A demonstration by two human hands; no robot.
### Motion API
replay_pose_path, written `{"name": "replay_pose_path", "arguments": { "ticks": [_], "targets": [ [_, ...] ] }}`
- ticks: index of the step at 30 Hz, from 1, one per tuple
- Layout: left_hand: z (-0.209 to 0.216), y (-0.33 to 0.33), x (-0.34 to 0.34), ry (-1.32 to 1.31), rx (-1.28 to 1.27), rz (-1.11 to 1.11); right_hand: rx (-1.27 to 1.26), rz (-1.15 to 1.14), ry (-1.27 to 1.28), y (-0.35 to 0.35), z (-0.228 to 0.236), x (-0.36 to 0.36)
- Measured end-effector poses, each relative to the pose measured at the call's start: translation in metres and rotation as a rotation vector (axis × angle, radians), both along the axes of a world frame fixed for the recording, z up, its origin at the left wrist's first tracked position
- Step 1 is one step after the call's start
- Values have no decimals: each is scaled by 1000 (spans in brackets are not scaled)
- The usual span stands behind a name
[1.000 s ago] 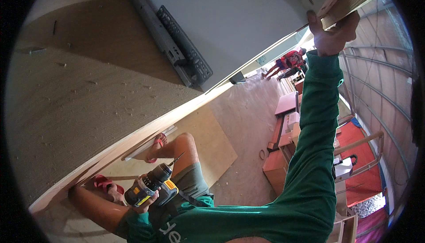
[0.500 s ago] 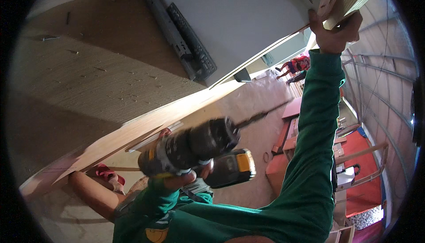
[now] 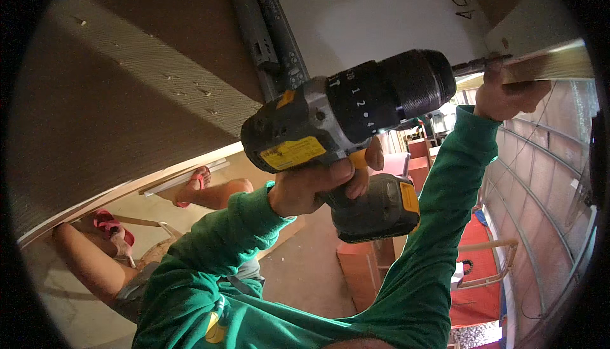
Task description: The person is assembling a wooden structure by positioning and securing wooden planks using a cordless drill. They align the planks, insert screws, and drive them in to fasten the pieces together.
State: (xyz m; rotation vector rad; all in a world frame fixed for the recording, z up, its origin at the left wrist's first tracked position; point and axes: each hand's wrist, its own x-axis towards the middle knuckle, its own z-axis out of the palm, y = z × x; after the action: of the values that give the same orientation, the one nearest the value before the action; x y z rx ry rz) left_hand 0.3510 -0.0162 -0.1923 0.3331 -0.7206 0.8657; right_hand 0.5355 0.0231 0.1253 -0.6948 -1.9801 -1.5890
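The drill (image 3: 346, 120) is held across the middle of the scene by the left hand (image 3: 311, 187), whose fingers are wrapped around its grip; most of the palm is hidden. Its thin bit (image 3: 473, 66) is pointed to the right, toward the wooden strip (image 3: 559, 64). Part of the strip's near end is covered by the right hand (image 3: 515, 98), which is closed on it from below (the thumb is partly lost behind the bit). Whether the bit touches wood or is only lined up in front of it cannot be told. The paired metal slides (image 3: 286, 34) are cut off at the far edge of view, and their near ends are masked by the drill body, as is part of the white panel (image 3: 368, 12).

On the left, the brown board (image 3: 146, 101) is bounded by a pale edge running obliquely, close to the drill's rear. The battery (image 3: 381, 215) is seen against the right sleeve (image 3: 438, 222), so the gap there cannot be judged. Between the two forearms, bare floor (image 3: 311, 273) is left visible.
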Motion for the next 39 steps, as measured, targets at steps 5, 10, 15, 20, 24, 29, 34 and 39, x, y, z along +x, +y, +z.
{"name": "replay_pose_path", "arguments": {
  "ticks": [5, 10, 15, 20, 24, 29, 34, 39],
  "targets": [
    [0, 9, 5, -24, -35, -3, -30, 110, 49, 6, -5, -5],
    [6, 15, 12, -38, -17, 1, -42, 102, 79, 7, -3, -5],
    [5, 16, 28, -216, -80, 65, 16, 24, 6, 3, 3, -1],
    [2, 19, 25, -105, -26, 50, 38, 10, 17, 2, -2, -1],
    [4, 17, 32, -211, -83, 81, 31, 25, 1, 4, -1, -2],
    [4, 19, 27, -112, -36, 46, 50, -21, -43, 3, 3, 1],
    [5, 20, 25, -73, -28, 24, 23, -12, -34, 2, -5, -6],
    [3, 21, 27, -114, -24, 20, 9, -12, 0, 2, -11, -11]
  ]
}}
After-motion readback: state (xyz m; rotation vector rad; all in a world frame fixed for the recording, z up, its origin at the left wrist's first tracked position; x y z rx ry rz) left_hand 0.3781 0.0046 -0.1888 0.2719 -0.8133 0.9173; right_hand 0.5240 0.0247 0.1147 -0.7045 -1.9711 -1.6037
